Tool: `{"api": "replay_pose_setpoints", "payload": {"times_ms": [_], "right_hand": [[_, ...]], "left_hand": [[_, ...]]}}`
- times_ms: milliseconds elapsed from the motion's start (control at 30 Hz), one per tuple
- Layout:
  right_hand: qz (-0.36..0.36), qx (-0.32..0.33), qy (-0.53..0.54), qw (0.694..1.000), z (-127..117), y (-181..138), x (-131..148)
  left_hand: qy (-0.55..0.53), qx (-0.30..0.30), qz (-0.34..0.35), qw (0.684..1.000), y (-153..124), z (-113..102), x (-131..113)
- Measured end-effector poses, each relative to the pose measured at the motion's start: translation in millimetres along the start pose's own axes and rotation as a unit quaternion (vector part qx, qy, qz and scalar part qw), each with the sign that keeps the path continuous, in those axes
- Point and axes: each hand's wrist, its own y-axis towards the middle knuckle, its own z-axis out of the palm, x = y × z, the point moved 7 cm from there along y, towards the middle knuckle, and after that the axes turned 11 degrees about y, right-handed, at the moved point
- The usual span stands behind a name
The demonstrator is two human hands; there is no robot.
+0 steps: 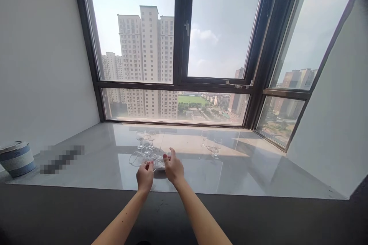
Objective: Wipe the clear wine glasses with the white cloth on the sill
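Observation:
A clear stemmed glass (137, 158) is tipped sideways above the sill, its bowl pointing left. My left hand (145, 177) is closed with thumb and fingers pinched around its stem or foot end. Between my hands hangs a crumpled whitish cloth (158, 162), close to the glass. My right hand (174, 166) grips the cloth's right side, thumb raised and one finger pointing up; its other fingers are partly hidden. Just beyond the held glass stand several more stemmed glasses (146, 143) in a cluster.
More clear glasses (215, 150) stand on the right part of the glossy grey sill (184, 180). A blue-and-white striped container (17, 160) sits at the far left, beside a pixelated patch. A large dark-framed window (184, 85) rises behind; the sill's front edge lies near my wrists.

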Motion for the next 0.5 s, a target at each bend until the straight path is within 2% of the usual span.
{"api": "replay_pose_setpoints", "payload": {"times_ms": [133,233,300,367,500], "right_hand": [[-0.140,0.039,0.080,0.986,-3,-9,29],[-0.169,0.050,0.060,0.983,-5,-13,34],[-0.159,0.023,0.064,0.985,-14,-12,29],[-0.152,-0.020,0.094,0.984,-29,-10,20],[-0.109,-0.151,0.153,0.971,-85,-5,-12]], "left_hand": [[0.023,0.040,0.116,0.992,-14,16,-31],[0.049,0.093,0.191,0.976,-29,33,-56],[0.082,0.107,0.213,0.968,-37,41,-67],[0.124,0.084,0.240,0.959,-43,45,-74],[0.221,0.012,0.275,0.935,-47,49,-64]]}}
